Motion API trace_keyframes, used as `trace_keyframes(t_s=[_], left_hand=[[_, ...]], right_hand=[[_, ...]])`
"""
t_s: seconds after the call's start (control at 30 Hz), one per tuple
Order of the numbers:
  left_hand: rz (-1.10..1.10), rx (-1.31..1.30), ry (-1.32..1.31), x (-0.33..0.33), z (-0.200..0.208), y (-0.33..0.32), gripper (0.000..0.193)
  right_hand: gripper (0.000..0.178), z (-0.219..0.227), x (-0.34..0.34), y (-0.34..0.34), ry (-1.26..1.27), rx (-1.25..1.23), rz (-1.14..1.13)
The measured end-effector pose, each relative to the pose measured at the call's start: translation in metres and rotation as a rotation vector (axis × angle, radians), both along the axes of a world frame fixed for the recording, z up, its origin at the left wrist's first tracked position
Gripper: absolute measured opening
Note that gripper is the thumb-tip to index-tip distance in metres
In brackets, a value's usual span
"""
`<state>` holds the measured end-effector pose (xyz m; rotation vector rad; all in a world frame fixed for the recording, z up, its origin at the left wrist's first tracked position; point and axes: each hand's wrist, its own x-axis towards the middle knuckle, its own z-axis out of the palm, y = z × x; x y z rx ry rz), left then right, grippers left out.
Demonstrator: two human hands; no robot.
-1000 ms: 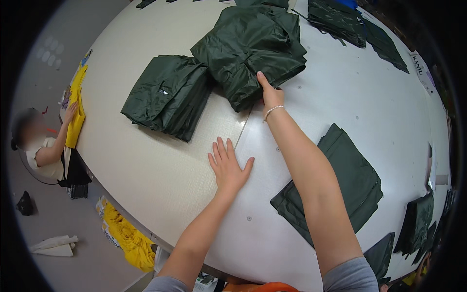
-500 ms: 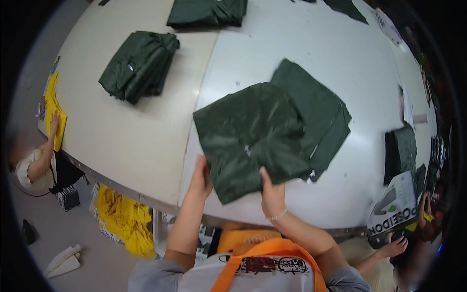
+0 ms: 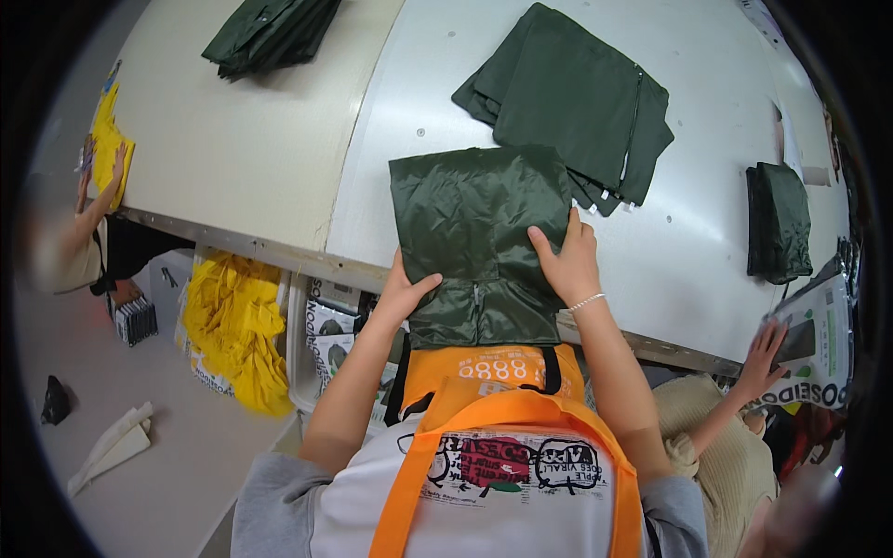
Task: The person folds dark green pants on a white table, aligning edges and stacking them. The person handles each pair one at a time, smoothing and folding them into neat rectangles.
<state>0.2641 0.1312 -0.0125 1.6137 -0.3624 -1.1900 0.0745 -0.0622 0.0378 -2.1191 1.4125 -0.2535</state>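
Between my two hands is a folded dark green garment [image 3: 484,223] of thin, shiny, waterproof-looking fabric. My left hand [image 3: 409,288] grips its lower left side, thumb on top. On the right side, my right hand [image 3: 567,263] clasps the edge, also with its thumb on the upper face. The fingers beneath the fabric are mostly hidden. The garment lies at the table's near edge, its lower end hanging over in front of my orange apron [image 3: 507,365]. Just beyond it rests a stack of folded dark green pieces [image 3: 572,98], unevenly layered, with small white tags.
Another green stack [image 3: 272,35] sits far left on the pale table [image 3: 251,158]. At right are a folded green bundle [image 3: 779,223] and a co-worker's hand [image 3: 763,358] on a printed package [image 3: 819,344]. Yellow fabric [image 3: 233,325] fills a bag below; another person handles yellow pieces at left.
My hands have drawn the green garment toward my body, off the stack it overlapped. It now lies squarer, over the table edge. The view has shifted nearer to me.
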Motion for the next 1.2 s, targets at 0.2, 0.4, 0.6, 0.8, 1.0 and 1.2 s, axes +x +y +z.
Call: trace_keyframes(t_s=[0.2, 0.4, 0.6, 0.8, 1.0, 1.2], left_hand=[[-0.111, -0.002, -0.13, -0.01, 0.0, -0.008, 0.076], [-0.191, -0.084, -0.269, -0.042, -0.013, -0.028, 0.075], [-0.057, 0.101, -0.52, -0.068, 0.002, -0.028, 0.099], [-0.128, 0.133, -0.27, -0.074, 0.015, 0.003, 0.071], [-0.028, 0.133, 0.086, -0.078, 0.03, 0.014, 0.068], [-0.179, 0.287, -0.655, -0.089, 0.054, -0.013, 0.058]], right_hand=[[0.045, -0.003, -0.01, -0.006, -0.343, 0.222, -0.034], [0.042, -0.044, -0.056, -0.017, -0.337, 0.33, -0.188], [0.079, -0.042, -0.072, -0.009, -0.07, 0.101, -0.22], [0.083, -0.048, -0.083, 0.008, -0.384, 0.515, -0.19], [0.089, -0.037, -0.083, 0.022, -0.41, 0.436, -0.116], [0.092, -0.01, -0.054, 0.024, -0.178, 0.208, -0.14]])
